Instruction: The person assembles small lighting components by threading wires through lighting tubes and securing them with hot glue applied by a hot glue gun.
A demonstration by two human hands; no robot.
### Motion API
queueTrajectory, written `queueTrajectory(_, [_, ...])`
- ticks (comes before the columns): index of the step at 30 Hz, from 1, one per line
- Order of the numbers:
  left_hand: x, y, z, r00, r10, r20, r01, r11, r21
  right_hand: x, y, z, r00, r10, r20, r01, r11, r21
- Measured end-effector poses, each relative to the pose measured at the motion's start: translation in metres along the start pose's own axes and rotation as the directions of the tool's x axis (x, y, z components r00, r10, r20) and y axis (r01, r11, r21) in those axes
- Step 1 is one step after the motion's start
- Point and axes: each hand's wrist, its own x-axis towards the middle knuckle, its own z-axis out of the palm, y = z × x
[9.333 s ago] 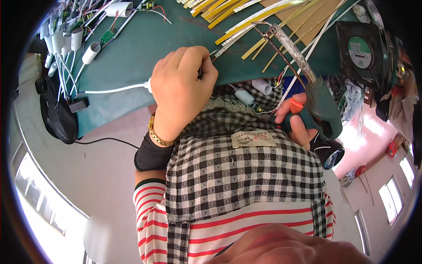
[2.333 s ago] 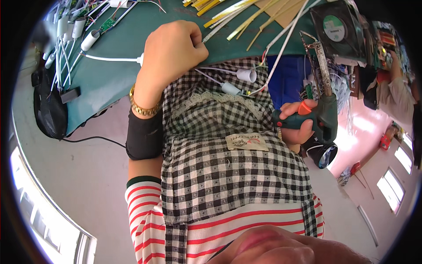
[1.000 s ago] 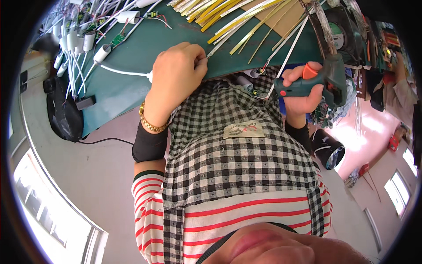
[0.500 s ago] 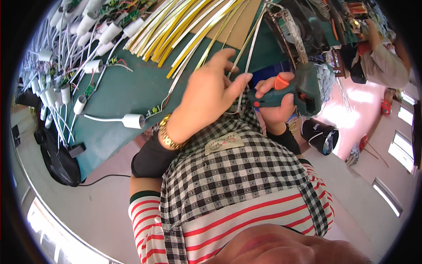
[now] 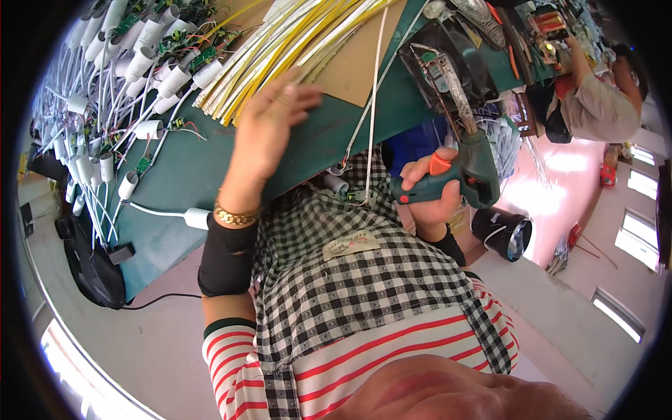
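My right hand (image 5: 435,199) is wrapped round the handle of a green soldering gun (image 5: 479,168) with an orange trigger. The gun's metal tip end points away over the table edge. Out over the green table, my left hand (image 5: 269,126) has its fingers stretched and slightly blurred, beside a bundle of thin yellow and white strips (image 5: 308,52). Two pale strips (image 5: 373,105) run down to my lap, where a white cylinder (image 5: 336,184) and a small green circuit board (image 5: 352,197) rest against the checked apron. Another white cylinder (image 5: 197,218) on a cable lies by my left wrist.
Many white cylinders with cables and circuit boards (image 5: 150,63) are heaped at the far left. A black stand (image 5: 465,77) stands beyond the gun. A black bucket (image 5: 502,234) is at the right, and another person's arm (image 5: 602,105) shows at the far right.
My left hand has moved left and away from the strip ends by my lap, uncovering the cylinder there. My right hand has lowered a little toward me with the soldering gun.
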Motion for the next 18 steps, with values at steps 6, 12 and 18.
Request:
queueTrajectory(6, [-0.007,0.033,-0.017,0.844,0.515,0.15,-0.337,0.29,0.896,0.0,0.0,0.001,1.0,-0.003,0.025,0.003,1.0,-0.003])
queueTrajectory(12, [-0.024,-0.019,-0.02,0.66,0.34,0.67,-0.588,-0.321,0.742,0.001,0.005,-0.004,0.999,0.03,-0.019,-0.029,0.999,0.032])
queueTrajectory(18, [-0.04,-0.025,0.005,0.756,0.174,0.632,-0.475,-0.518,0.711,0.001,0.006,-0.002,0.998,0.052,-0.04,-0.05,0.998,0.04])
